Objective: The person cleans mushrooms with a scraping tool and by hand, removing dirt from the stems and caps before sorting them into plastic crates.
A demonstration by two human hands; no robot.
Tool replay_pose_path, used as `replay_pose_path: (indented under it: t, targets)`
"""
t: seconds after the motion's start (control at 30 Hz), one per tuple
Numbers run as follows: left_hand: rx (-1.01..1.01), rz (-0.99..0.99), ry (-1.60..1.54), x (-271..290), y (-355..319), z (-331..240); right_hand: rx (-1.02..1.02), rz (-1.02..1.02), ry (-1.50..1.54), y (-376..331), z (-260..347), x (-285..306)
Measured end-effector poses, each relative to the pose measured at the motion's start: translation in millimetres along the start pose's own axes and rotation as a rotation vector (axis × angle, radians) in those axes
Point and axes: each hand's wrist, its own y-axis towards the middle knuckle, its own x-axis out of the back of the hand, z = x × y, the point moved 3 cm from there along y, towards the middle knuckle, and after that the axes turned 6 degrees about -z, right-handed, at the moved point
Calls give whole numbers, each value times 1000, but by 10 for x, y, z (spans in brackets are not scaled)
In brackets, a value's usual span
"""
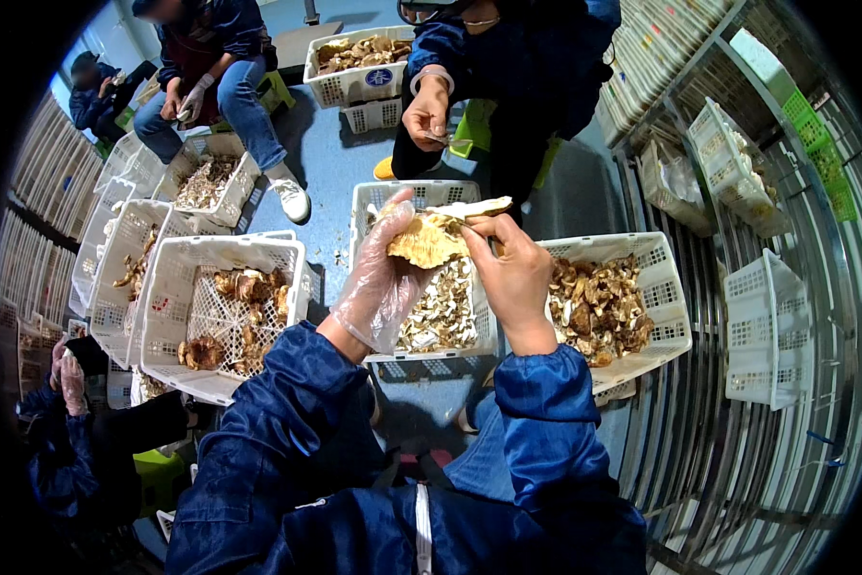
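Navy jacket (354, 537) up close, then L hand (385, 276) gripping a yellowish mushroom (429, 243) over the mid white crate (489, 333), R hand (515, 280) w/ thumb + finger pinching its edge, prob mid-trim/tear imo, so next move needs a steady L grip.

A round blue badge (379, 77), apparently bearing one white character, marks a white crate (331, 93).

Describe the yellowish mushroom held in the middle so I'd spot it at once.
Find the central white basket. Above it, the gloved left hand and bare right hand hold the mushroom. It is yellowish and much broader than the whitish pieces below.
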Motion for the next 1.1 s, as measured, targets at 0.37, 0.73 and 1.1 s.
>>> replay_pose_path:
  t: [0.37, 0.73, 1.1]
  targets:
    - [14, -30, -17, 13, -6, -12, -16, 7, 135, 28, -41, -70]
    - [96, -30, -208, 9, 38, -58, -106, -36, 264, 107, -98, -44]
    - [148, -17, -328, 24, 61, -231, -275, -89, 342, 295, -488, 338]
